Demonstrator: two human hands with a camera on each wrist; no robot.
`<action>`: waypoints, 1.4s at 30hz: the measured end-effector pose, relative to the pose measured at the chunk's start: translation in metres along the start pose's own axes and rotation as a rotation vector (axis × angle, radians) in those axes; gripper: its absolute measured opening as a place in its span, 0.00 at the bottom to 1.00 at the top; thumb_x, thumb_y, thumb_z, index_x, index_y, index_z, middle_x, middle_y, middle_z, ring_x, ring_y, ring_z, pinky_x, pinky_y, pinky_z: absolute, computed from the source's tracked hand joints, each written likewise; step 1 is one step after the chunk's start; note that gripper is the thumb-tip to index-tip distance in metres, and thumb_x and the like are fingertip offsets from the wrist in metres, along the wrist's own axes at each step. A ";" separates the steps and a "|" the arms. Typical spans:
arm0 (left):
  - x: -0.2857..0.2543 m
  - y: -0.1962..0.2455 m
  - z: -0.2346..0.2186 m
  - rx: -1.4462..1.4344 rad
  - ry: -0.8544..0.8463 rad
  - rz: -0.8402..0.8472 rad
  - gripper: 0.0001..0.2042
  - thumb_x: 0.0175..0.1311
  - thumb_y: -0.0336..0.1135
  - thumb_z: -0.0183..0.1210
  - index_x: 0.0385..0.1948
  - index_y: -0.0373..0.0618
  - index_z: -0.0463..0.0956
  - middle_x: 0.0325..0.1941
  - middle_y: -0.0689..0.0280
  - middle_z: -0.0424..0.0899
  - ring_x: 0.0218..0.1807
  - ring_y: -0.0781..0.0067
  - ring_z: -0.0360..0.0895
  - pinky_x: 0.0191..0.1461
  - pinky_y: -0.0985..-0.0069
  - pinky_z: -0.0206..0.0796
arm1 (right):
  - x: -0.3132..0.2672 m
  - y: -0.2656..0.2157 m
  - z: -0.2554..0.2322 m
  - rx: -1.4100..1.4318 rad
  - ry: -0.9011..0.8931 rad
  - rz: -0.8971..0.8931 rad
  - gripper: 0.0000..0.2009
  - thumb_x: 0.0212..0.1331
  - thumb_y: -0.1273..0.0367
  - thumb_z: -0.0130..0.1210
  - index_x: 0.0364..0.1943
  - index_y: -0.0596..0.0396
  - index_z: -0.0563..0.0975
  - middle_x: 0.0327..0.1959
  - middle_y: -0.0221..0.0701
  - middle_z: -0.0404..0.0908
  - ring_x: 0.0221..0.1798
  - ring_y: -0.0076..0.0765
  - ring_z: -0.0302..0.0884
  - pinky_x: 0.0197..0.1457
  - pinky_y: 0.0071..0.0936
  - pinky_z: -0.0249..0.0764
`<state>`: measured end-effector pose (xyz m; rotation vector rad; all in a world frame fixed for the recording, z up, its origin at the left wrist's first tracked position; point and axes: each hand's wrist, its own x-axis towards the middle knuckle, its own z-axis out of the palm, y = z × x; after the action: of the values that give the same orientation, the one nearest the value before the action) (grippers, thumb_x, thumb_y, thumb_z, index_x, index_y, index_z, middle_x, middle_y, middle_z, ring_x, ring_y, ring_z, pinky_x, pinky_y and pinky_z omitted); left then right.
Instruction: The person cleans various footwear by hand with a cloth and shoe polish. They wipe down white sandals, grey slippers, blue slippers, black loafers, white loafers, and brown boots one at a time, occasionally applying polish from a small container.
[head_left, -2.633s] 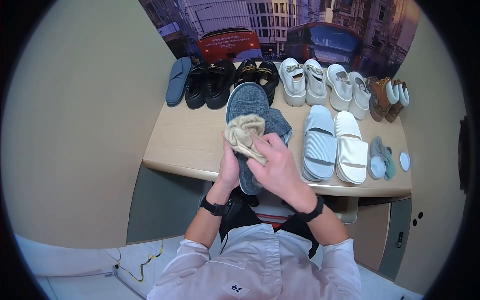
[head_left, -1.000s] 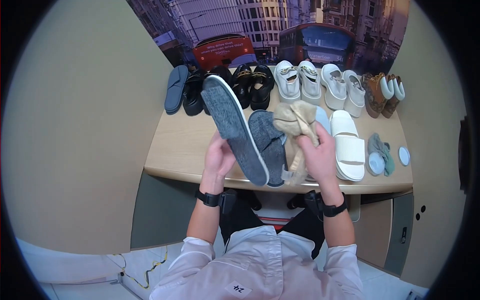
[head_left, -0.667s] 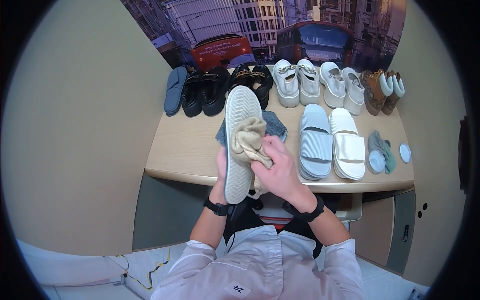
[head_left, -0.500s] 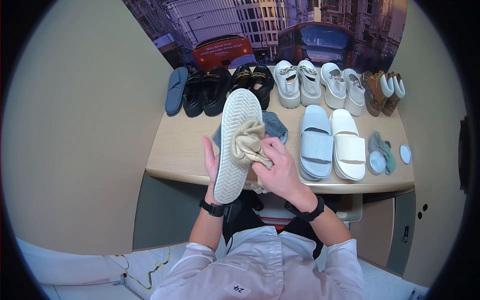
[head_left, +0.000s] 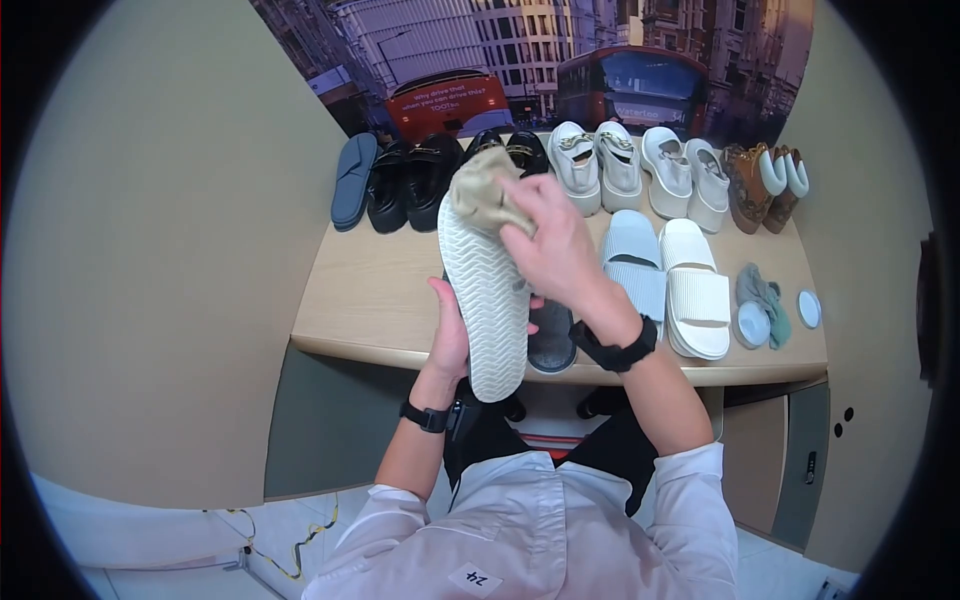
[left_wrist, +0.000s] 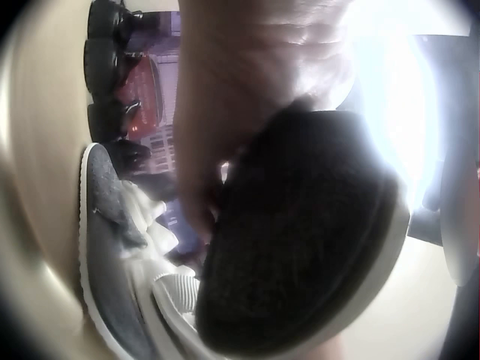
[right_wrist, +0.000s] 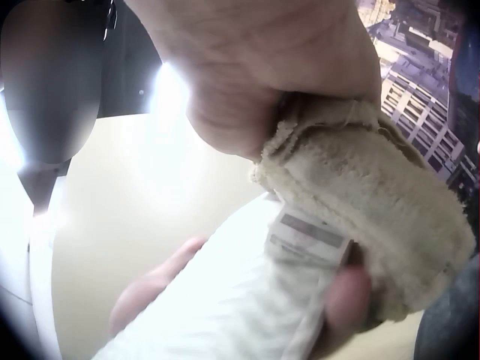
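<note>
My left hand (head_left: 450, 335) grips a grey fabric slipper from below, its white zigzag-ridged sole (head_left: 490, 315) facing up. The thumb lies along one side and fingertips show at the other. My right hand (head_left: 555, 245) holds a bunched beige cloth (head_left: 485, 190) against the far end of that sole. A white label (right_wrist: 307, 232) hangs from the cloth in the right wrist view. Behind the held slipper, its grey mate (head_left: 552, 340) lies on the table, partly hidden. The left wrist view shows the held slipper's dark insole (left_wrist: 292, 240) close up.
Along the back of the table (head_left: 365, 300) stand blue slippers (head_left: 352, 180), black shoes (head_left: 432, 180), white shoes (head_left: 575, 165) and brown boots (head_left: 755, 185). To the right are light blue slides (head_left: 633, 240), white slides (head_left: 698, 300), a grey-green cloth (head_left: 760, 295) and a small round lid (head_left: 809, 309).
The slipper has been turned from upper side up to sole up. My right hand has since moved the cloth from mid-sole to the far end, and the left fingers have closed around the slipper.
</note>
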<state>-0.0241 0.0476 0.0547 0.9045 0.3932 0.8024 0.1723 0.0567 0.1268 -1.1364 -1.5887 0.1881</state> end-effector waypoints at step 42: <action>0.026 0.021 -0.096 1.893 0.555 0.224 0.40 0.63 0.48 0.77 0.74 0.36 0.71 0.61 0.39 0.82 0.58 0.38 0.84 0.66 0.52 0.78 | -0.184 -0.030 -0.058 0.105 0.005 0.355 0.23 0.55 0.76 0.63 0.58 0.67 0.84 0.50 0.45 0.84 0.50 0.51 0.86 0.57 0.37 0.82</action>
<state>-0.0750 0.1270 0.0169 2.4854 1.6955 0.7209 0.1879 -0.1195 0.0437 -1.3274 -1.3459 0.4954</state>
